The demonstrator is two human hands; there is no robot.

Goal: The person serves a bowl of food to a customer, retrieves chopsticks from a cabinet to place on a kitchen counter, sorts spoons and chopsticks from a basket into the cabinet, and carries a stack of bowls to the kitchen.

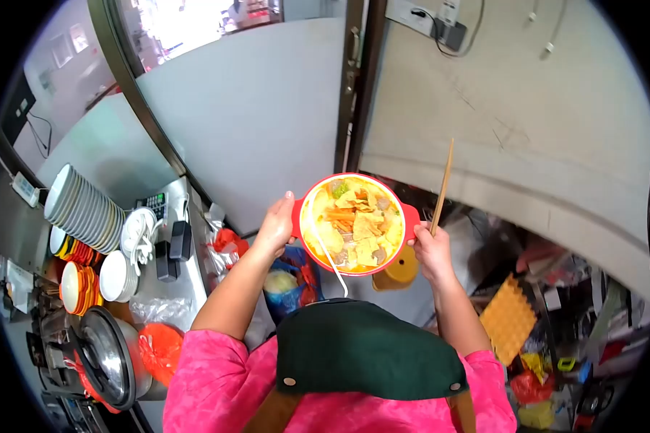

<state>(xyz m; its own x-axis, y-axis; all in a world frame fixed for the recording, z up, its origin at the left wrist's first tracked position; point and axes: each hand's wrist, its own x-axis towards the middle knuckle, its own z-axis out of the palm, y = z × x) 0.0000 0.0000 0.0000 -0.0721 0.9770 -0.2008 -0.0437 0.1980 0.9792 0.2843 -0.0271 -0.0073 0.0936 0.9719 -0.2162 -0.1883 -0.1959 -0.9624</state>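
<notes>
I hold a red two-handled bowl point(409, 213) in front of my chest. It is filled with yellow-orange soup point(352, 232) with crisp yellowish pieces, orange strips, meatball-like lumps and a bit of green. A white spoon point(334, 265) leans in it, its handle reaching over the near rim. My left hand point(276, 225) is closed on the bowl's left handle, thumb on top. The right handle is gripped by my right hand point(431, 251), which also keeps a pair of chopsticks point(444, 184) pointing up and away.
On the left, a metal counter point(167, 289) carries stacked plates point(85, 209), bowls point(117, 278), a coiled white cable point(140, 231) and a lidded pot point(112, 353). A yellow stool point(399, 273) is beneath the bowl. A doorway with a white half-height panel point(245, 115) lies ahead. Clutter fills the lower right.
</notes>
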